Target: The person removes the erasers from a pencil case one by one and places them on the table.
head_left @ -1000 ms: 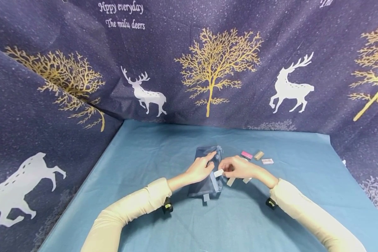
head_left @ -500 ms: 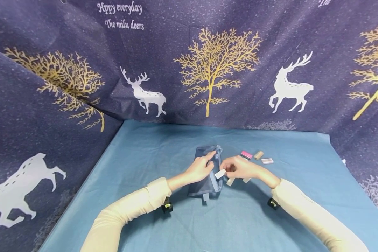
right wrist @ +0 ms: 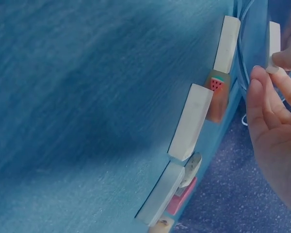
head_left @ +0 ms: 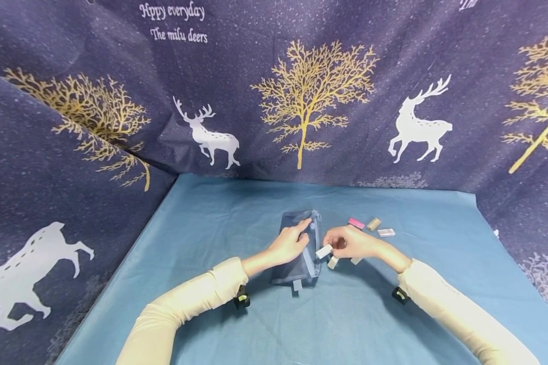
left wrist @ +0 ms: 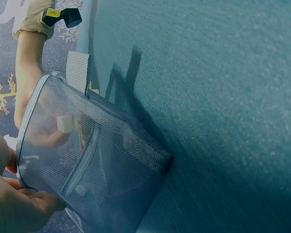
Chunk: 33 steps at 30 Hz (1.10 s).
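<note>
A blue mesh zip pouch lies upright on its side on the cloth, its opening towards the right. My left hand pinches the rim between thumb and fingers, as the left wrist view shows. Between thumb and fingertips my right hand pinches a white block-shaped eraser, just beside the pouch's opening. In the right wrist view the eraser stands out past the fingertips. Through the mesh, some coloured things inside show faintly.
White blocks lie in a row near the right hand, with a watermelon-print eraser among them. Farther back are a pink block, a tan block and a white one. A patterned curtain hangs behind.
My right hand has drawn slightly to the right with the white eraser, away from the pouch's opening. My left hand keeps its hold on the pouch.
</note>
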Available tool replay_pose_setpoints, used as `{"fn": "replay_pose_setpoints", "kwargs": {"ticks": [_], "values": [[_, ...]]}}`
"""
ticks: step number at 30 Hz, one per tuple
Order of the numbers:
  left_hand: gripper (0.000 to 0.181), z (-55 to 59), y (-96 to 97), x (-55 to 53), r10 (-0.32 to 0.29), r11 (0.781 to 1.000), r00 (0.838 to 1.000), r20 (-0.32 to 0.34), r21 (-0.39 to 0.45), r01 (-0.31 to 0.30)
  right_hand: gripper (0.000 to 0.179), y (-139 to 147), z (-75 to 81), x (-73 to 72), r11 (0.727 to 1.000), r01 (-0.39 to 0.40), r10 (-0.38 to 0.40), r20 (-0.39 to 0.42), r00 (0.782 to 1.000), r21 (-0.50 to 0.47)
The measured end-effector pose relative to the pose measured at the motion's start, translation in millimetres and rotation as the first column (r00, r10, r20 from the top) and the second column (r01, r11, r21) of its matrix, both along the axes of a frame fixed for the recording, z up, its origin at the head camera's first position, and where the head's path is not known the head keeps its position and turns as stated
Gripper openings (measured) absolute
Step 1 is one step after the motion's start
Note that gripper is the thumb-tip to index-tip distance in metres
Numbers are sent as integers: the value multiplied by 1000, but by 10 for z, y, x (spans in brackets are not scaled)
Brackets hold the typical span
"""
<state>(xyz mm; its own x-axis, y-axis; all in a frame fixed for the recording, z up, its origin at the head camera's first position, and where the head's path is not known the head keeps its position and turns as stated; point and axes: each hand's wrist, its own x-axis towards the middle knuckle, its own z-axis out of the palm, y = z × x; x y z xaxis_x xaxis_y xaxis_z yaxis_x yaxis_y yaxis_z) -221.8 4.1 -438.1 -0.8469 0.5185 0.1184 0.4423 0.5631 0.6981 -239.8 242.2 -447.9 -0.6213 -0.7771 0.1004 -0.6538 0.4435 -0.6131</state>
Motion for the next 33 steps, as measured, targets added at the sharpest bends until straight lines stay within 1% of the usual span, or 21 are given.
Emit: {"fn": "replay_pose_setpoints", "kwargs": {"ticks": [4, 11, 16, 23, 25, 29, 33], "values": [[51, -3, 4, -2, 0, 1000, 1000, -2, 6, 0, 26, 38, -1, 11, 1000, 5, -5, 17, 1000, 0], [50, -6, 4, -8, -5, 1000, 1000, 3, 15, 5, 24, 60, 61, 75, 1000, 21, -21, 37, 999, 2], [51, -18, 6, -8, -8, 1000, 1000, 11, 6, 8, 23, 62, 96, 120, 1000, 28, -28, 62, 998, 6], [51, -14, 10, -5, -8, 1000, 1000, 11, -1, 8, 26, 142, 88, 108, 997, 67, -69, 56, 996, 37], [51, -14, 10, -4, -8, 1000, 1000, 9, 0, 8, 26, 166, 84, 98, 998, 60, -62, 59, 996, 32], [51, -27, 8, -2, -5, 1000, 1000, 6, -6, 5, 24, 203, 69, 90, 999, 36, -39, 92, 995, 25], [51, -44, 11, 1, -1, 1000, 1000, 6, -9, 1, 25, 224, 47, 92, 999, 29, -32, 107, 994, 27]]}}
